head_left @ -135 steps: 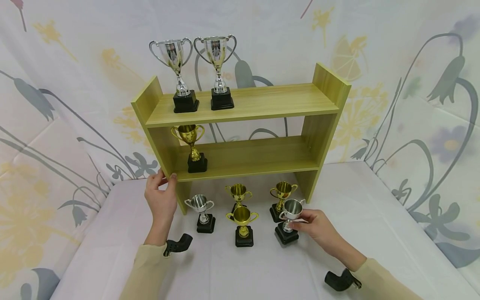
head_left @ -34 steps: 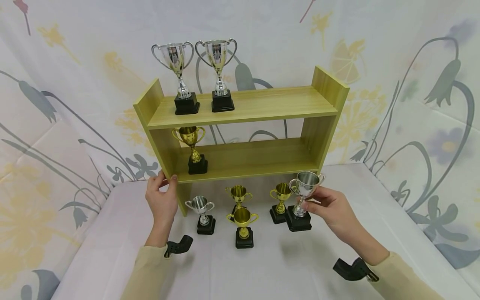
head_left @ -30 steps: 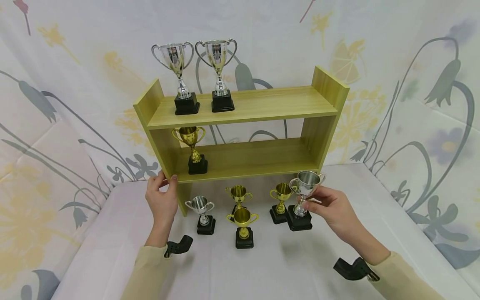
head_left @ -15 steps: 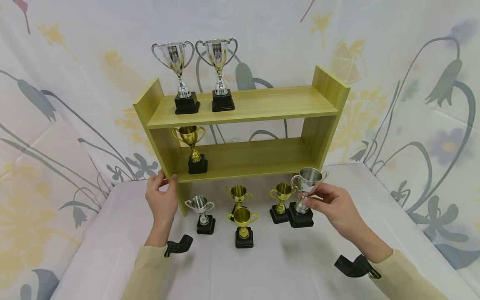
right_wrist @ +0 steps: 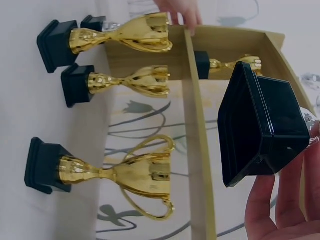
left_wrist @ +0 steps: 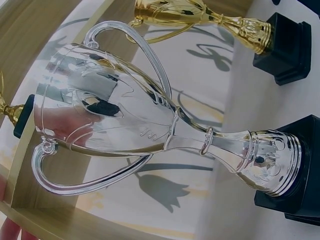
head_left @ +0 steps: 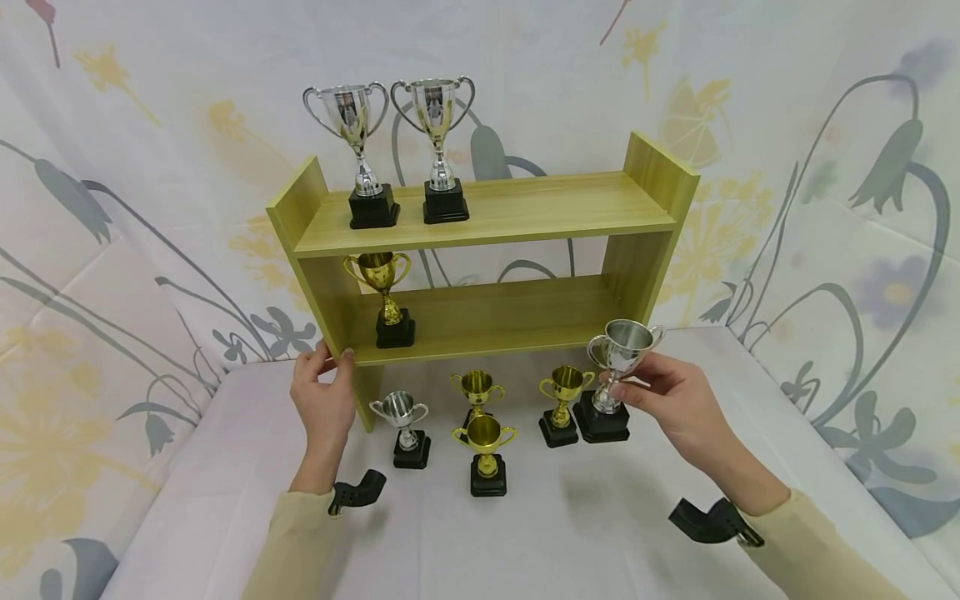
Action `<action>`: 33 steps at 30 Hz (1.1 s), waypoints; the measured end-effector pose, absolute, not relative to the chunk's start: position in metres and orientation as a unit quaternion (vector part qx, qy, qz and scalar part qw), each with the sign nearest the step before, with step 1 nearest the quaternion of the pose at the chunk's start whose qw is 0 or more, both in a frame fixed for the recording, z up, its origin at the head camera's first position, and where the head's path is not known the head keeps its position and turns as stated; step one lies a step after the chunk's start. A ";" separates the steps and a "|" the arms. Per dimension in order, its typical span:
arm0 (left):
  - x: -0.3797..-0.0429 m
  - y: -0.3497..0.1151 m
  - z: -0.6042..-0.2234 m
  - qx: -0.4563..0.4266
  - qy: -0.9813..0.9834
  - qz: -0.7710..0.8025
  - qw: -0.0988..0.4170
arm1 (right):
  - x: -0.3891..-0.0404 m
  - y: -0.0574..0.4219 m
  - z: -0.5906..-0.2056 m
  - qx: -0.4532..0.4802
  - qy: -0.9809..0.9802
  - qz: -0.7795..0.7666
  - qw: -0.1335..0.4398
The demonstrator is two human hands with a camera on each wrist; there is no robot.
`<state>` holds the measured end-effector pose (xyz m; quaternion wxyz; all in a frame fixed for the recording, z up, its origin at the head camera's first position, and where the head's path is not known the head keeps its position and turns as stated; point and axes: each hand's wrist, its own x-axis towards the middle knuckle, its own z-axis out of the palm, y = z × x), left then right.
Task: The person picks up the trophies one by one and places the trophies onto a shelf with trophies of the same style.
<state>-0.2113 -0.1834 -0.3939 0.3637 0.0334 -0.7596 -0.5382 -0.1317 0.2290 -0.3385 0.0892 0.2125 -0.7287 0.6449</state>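
Note:
My right hand (head_left: 675, 404) pinches the stem of a silver trophy cup (head_left: 624, 346), held upright above the table, in front of the shelf's right end. In the right wrist view its hollow black base (right_wrist: 265, 125) faces the camera, fingers (right_wrist: 290, 200) around the stem. My left hand (head_left: 324, 400) grips the left side panel of the wooden shelf (head_left: 495, 317) near the middle board. One gold trophy (head_left: 381, 279) stands on that board at the left. Two silver trophies, a left one (head_left: 366, 158) and a right one (head_left: 438, 150), stand on the top board.
Under and before the shelf stand a silver trophy (head_left: 405, 429) and several gold ones, including a front one (head_left: 487, 454) and a right one (head_left: 562, 404) close to the held cup. A white cloth covers the table (head_left: 525, 550); patterned fabric (head_left: 810, 250) hangs behind.
My right hand lifted the silver trophy from near the table and moved it right; in the last second it rises further. My left hand keeps its place on the shelf.

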 end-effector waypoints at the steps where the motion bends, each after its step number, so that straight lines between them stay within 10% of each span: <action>1: -0.211 -0.183 -0.394 0.033 -0.759 -0.539 0.364 | -0.132 0.229 -0.337 0.213 -0.727 0.646 0.091; 33: -0.211 -0.183 -0.393 0.034 -0.759 -0.538 0.365 | -0.141 0.233 -0.309 0.234 -0.713 0.650 0.117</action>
